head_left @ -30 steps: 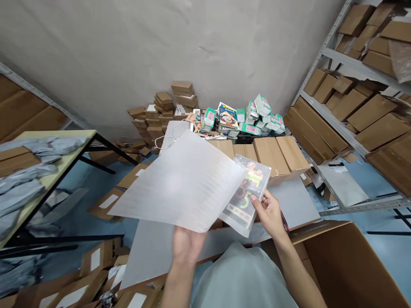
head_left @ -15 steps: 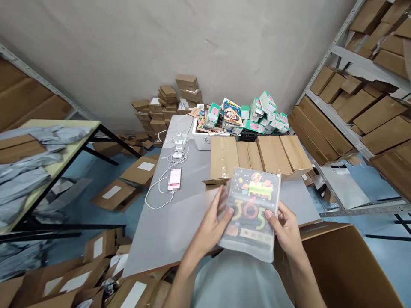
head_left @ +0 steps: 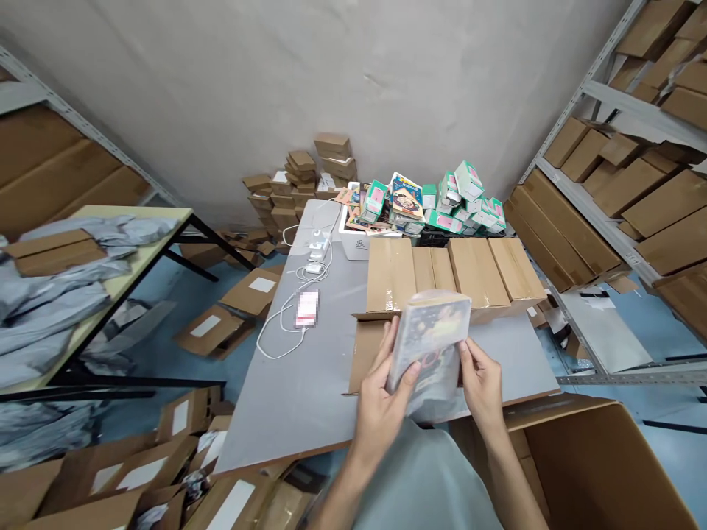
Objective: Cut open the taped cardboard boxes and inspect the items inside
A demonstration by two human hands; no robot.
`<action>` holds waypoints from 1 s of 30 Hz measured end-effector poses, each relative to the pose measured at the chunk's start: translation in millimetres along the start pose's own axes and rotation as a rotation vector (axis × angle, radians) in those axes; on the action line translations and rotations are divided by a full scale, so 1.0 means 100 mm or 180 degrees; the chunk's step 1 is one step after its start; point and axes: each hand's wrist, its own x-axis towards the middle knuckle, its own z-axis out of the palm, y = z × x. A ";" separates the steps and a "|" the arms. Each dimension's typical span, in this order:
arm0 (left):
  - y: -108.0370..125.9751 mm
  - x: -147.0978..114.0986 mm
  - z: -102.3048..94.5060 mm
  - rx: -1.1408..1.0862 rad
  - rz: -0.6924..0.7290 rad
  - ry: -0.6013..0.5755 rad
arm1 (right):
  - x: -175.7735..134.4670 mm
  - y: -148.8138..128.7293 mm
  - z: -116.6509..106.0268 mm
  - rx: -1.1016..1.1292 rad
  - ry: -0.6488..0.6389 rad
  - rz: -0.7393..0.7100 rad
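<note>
A dark-covered book (head_left: 434, 342) in a cloudy clear plastic sleeve is held up over the table's front edge, tilted so its top edge and spine side show. My left hand (head_left: 381, 394) wraps its left side, thumb on the cover. At the right edge, my right hand (head_left: 479, 375) pinches the sleeve between thumb and fingers. Just behind the book stands a cardboard box (head_left: 389, 272) with an open flap, in a row with other cardboard boxes (head_left: 478, 272). Glare and blur hide most of the cover print.
On the grey table (head_left: 309, 397) lie a phone (head_left: 307, 308), a white cable and a power strip (head_left: 319, 246). A white bin (head_left: 353, 245) of books and green-white small boxes (head_left: 467, 180) stand behind. A large open carton (head_left: 596, 456) is at right; shelves and another table flank me.
The book has turned and tipped so its spine side and top edge now show. My right hand has shifted up along its right edge. The view has swung slightly left.
</note>
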 end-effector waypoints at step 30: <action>0.12 0.37 -0.03 -0.0305 -0.0890 -0.0712 | 0.43 0.03 0.11 0.0461 -0.0007 0.0097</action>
